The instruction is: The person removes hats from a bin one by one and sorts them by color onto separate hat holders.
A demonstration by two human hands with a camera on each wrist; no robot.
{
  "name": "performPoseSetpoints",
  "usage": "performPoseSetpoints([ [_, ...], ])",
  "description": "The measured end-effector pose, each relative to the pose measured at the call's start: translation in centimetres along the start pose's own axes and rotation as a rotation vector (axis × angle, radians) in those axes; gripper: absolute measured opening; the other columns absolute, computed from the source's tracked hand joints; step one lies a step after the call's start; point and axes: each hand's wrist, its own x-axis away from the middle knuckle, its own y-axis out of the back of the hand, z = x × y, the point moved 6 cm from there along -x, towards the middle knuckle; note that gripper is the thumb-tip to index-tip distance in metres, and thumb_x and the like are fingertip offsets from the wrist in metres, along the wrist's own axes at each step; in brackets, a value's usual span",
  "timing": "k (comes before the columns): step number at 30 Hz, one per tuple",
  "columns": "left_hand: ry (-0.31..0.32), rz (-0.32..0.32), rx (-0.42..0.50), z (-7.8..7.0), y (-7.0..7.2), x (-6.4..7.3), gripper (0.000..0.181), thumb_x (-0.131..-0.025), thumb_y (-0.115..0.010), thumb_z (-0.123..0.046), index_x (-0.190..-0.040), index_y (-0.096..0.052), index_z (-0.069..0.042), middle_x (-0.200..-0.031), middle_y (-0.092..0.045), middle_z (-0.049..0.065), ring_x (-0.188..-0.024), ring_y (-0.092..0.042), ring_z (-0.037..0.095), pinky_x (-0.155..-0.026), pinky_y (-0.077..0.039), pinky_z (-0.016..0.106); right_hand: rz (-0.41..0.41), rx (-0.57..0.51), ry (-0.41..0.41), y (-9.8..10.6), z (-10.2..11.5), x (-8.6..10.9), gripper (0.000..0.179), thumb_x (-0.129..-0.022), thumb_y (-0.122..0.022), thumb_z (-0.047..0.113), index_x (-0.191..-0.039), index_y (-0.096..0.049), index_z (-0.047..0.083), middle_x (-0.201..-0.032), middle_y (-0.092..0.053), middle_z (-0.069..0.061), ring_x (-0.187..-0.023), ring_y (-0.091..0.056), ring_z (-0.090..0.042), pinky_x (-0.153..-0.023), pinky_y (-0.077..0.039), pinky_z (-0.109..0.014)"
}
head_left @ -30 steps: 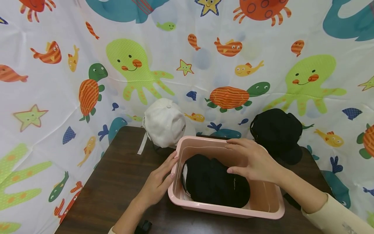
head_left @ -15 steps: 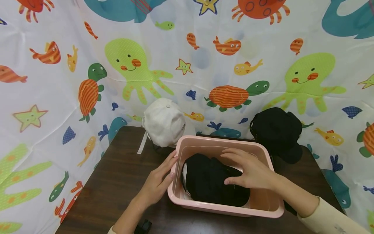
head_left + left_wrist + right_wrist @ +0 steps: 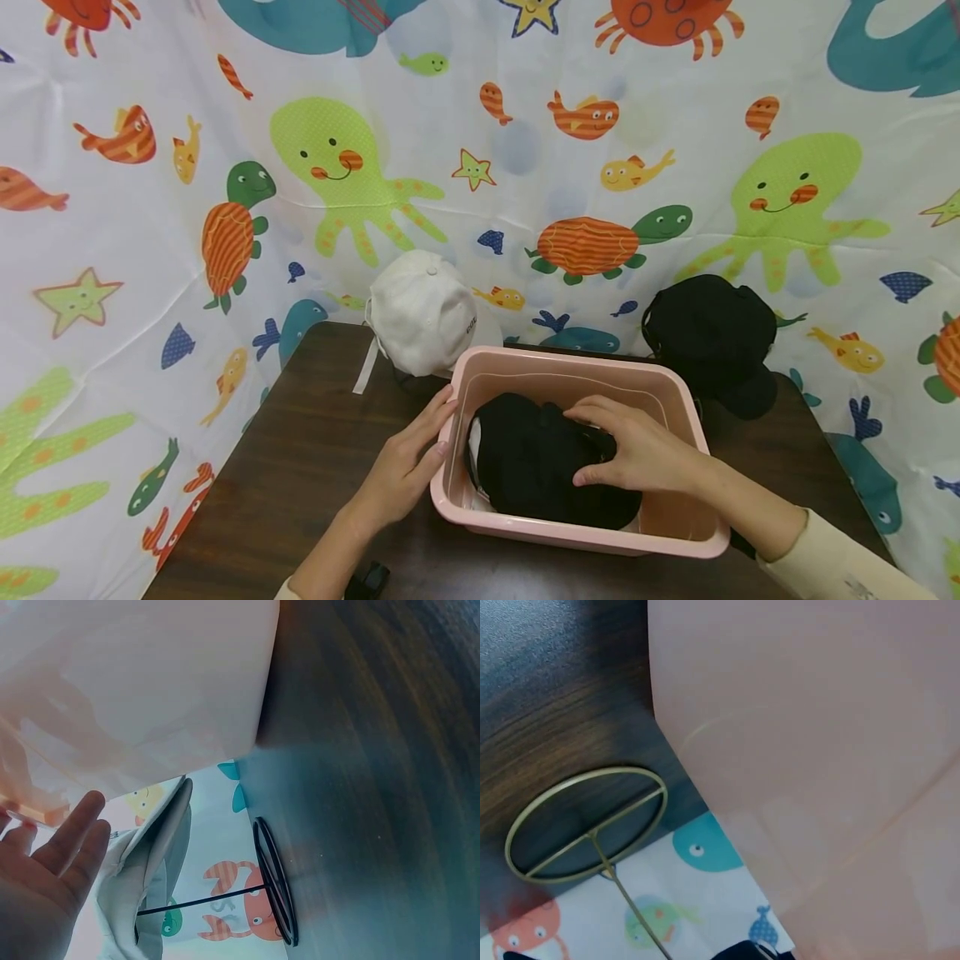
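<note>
In the head view a pink plastic bin (image 3: 577, 542) stands on the dark table. Inside it, towards the left, lies a black baseball cap (image 3: 517, 467) with a white patch at its left edge. My left hand (image 3: 401, 467) touches the bin's left rim with extended fingers. Into the bin reaches my right hand (image 3: 637, 446), thumb and fingers spread apart over the right part of the cap and hiding some of it. The left wrist view shows my left fingers (image 3: 71, 844) by the rim; my right hand is out of sight in the right wrist view.
Behind the bin, a white cap (image 3: 423, 312) hangs on a black wire stand (image 3: 274, 885) at left. Another black cap (image 3: 708, 342) is at back right. A gold wire stand (image 3: 589, 825) shows in the right wrist view. A sea-animal curtain (image 3: 450, 100) closes off the back.
My right hand has moved down and left into the bin, over the black cap, its fingers coming away from the back rim. The left hand and the cap in the bin hold their place.
</note>
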Motion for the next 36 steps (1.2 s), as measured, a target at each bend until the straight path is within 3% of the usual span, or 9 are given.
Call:
performPoseSetpoints([
  [7,0.008,0.001,-0.001,0.02,-0.02,0.03,0.053,-0.104,-0.055,-0.005,-0.156,-0.048,-0.005,-0.168,-0.036,0.009,-0.152,-0.038,0.021,-0.121,-0.025,0.020,0.000,-0.055,0.000,-0.45,-0.28,0.04,0.077,-0.078,-0.088,0.056,-0.139,-0.064,0.017,-0.130,-0.063,0.008,-0.108,-0.066,-0.020,-0.090,-0.059,-0.042],
  [12,0.012,-0.006,0.005,0.07,0.06,0.04,0.053,-0.104,-0.054,-0.005,-0.156,-0.048,-0.005,-0.168,-0.036,0.009,-0.152,-0.038,0.021,-0.121,-0.025,0.021,0.006,-0.061,0.010,-0.65,-0.45,-0.26,0.073,-0.080,-0.088,0.052,-0.138,-0.064,0.015,-0.126,-0.066,0.006,-0.103,-0.065,-0.017,-0.088,-0.059,-0.040],
  [18,0.004,-0.006,0.009,0.06,-0.15,0.09,0.053,-0.104,-0.055,-0.004,-0.156,-0.047,-0.004,-0.168,-0.037,0.010,-0.152,-0.038,0.022,-0.121,-0.025,0.020,0.016,-0.095,-0.012,-0.77,-0.71,-0.10,0.058,-0.082,-0.092,0.030,-0.131,-0.067,0.010,-0.113,-0.068,0.005,-0.094,-0.065,-0.013,-0.083,-0.060,-0.037],
  [25,0.000,-0.008,0.003,0.02,-0.23,0.15,0.053,-0.104,-0.054,-0.004,-0.156,-0.048,-0.004,-0.167,-0.037,0.010,-0.152,-0.038,0.022,-0.121,-0.025,0.020,-0.015,-0.084,0.042,-0.68,-0.38,-0.13,0.044,-0.085,-0.086,0.003,-0.125,-0.069,0.007,-0.100,-0.069,0.007,-0.089,-0.065,-0.009,-0.076,-0.059,-0.031],
  [36,-0.001,-0.012,0.015,0.06,-0.26,0.16,0.052,-0.104,-0.054,-0.004,-0.156,-0.048,-0.003,-0.168,-0.037,0.010,-0.152,-0.038,0.022,-0.121,-0.025,0.020,-0.067,-0.109,0.095,-0.56,-0.17,-0.12,0.034,-0.086,-0.080,-0.008,-0.114,-0.071,0.009,-0.096,-0.070,0.005,-0.084,-0.063,-0.005,-0.070,-0.057,-0.026],
])
